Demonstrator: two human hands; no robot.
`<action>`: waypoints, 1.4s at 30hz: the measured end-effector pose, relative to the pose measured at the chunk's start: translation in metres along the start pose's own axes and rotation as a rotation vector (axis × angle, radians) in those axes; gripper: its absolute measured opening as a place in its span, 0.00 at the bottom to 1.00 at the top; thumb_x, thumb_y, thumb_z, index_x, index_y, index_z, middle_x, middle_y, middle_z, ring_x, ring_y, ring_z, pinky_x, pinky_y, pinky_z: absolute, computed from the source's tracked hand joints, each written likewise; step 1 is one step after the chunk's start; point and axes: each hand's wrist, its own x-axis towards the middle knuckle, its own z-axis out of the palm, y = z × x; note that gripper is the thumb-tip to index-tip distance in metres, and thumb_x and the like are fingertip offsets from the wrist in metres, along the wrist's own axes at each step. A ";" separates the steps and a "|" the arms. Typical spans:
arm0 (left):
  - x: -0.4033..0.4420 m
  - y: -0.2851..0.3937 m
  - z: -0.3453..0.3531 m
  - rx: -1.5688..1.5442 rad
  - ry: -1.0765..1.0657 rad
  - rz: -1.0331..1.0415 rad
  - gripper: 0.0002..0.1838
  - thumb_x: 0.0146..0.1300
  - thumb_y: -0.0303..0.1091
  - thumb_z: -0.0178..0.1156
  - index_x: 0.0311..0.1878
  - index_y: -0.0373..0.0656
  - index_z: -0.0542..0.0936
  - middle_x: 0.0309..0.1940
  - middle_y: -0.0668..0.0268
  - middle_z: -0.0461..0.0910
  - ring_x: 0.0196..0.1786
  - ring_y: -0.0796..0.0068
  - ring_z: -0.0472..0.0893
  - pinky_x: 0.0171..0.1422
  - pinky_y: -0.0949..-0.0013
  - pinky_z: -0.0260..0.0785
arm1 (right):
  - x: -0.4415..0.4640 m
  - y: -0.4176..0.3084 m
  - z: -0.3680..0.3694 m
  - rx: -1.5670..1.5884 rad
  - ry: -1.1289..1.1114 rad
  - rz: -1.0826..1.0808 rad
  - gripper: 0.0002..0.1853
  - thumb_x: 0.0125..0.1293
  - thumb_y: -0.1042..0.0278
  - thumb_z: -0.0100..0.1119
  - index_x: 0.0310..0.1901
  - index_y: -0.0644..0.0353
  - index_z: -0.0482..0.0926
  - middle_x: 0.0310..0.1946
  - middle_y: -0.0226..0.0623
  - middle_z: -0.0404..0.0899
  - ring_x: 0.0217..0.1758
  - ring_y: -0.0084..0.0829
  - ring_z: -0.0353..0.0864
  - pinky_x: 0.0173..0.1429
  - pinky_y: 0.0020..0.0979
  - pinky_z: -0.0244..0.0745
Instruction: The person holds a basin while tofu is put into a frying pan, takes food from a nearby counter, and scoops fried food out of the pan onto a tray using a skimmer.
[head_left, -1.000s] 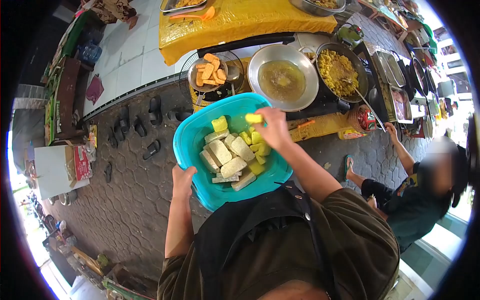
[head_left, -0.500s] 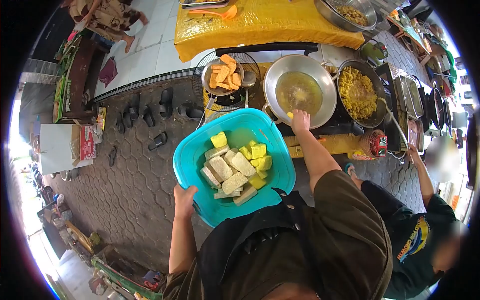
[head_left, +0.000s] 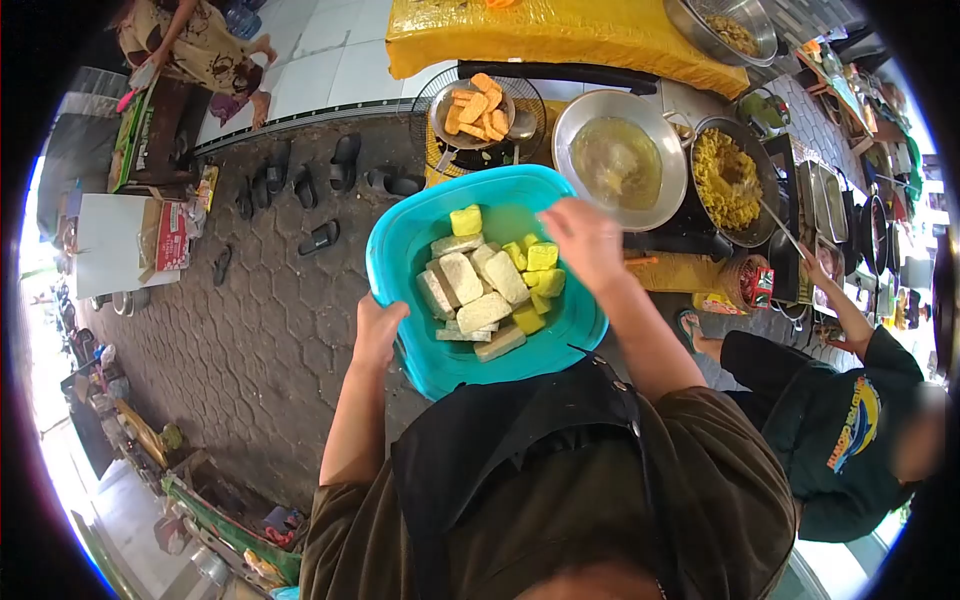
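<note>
My left hand (head_left: 380,330) is closed around the left rim of a turquoise plastic tub (head_left: 395,260), held in front of my body. Pale tempeh slabs (head_left: 483,313) are heaped in the tub, with several yellow tofu pieces (head_left: 542,257) at their right and one yellow tofu cube (head_left: 466,220) on the far side. Over the tub's right rim is my right hand (head_left: 585,240), smeared by motion. I see nothing in its fingers, but their closure is unclear. Just beyond it stands a wide metal wok of oil (head_left: 617,165), with bubbles around its middle.
A strainer of fried orange-brown pieces (head_left: 478,112) rests on a wire rack behind the tub. At right, another person (head_left: 835,265) stirs a pan of yellow food (head_left: 725,180) with a long-handled spatula. Black sandals (head_left: 320,237) lie on the paving. Someone else (head_left: 190,45) is at far left.
My right hand has come back from the wok to the tub's right side; the yellow piece at its fingertips is no longer seen. Bubbles in the oil look stronger. My left hand keeps the rim.
</note>
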 end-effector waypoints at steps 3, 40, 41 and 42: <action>0.002 0.003 -0.003 0.065 -0.046 -0.008 0.14 0.43 0.21 0.53 0.37 0.34 0.76 0.28 0.68 0.76 0.30 0.77 0.75 0.36 0.71 0.68 | 0.002 -0.035 0.049 -0.208 -0.186 0.105 0.19 0.54 0.49 0.61 0.32 0.58 0.73 0.27 0.38 0.78 0.32 0.40 0.78 0.38 0.40 0.71; 0.014 0.013 0.027 0.068 -0.118 -0.006 0.12 0.42 0.20 0.53 0.35 0.33 0.77 0.26 0.68 0.75 0.27 0.79 0.73 0.32 0.74 0.65 | -0.037 0.012 0.061 -0.335 -0.236 0.366 0.19 0.44 0.63 0.62 0.42 0.53 0.78 0.41 0.39 0.73 0.50 0.39 0.68 0.54 0.39 0.60; 0.014 0.014 0.030 0.072 -0.107 -0.017 0.12 0.42 0.20 0.52 0.34 0.34 0.77 0.26 0.69 0.75 0.27 0.80 0.73 0.32 0.74 0.65 | -0.036 0.016 0.056 -0.348 -0.309 0.353 0.17 0.46 0.64 0.60 0.41 0.53 0.79 0.41 0.39 0.73 0.50 0.39 0.68 0.54 0.38 0.60; 0.014 0.016 0.033 0.075 -0.097 -0.028 0.12 0.42 0.20 0.52 0.34 0.34 0.77 0.26 0.69 0.75 0.27 0.80 0.73 0.32 0.74 0.65 | -0.036 0.021 0.054 -0.347 -0.312 0.350 0.17 0.46 0.64 0.60 0.41 0.53 0.79 0.41 0.39 0.73 0.50 0.39 0.68 0.54 0.38 0.60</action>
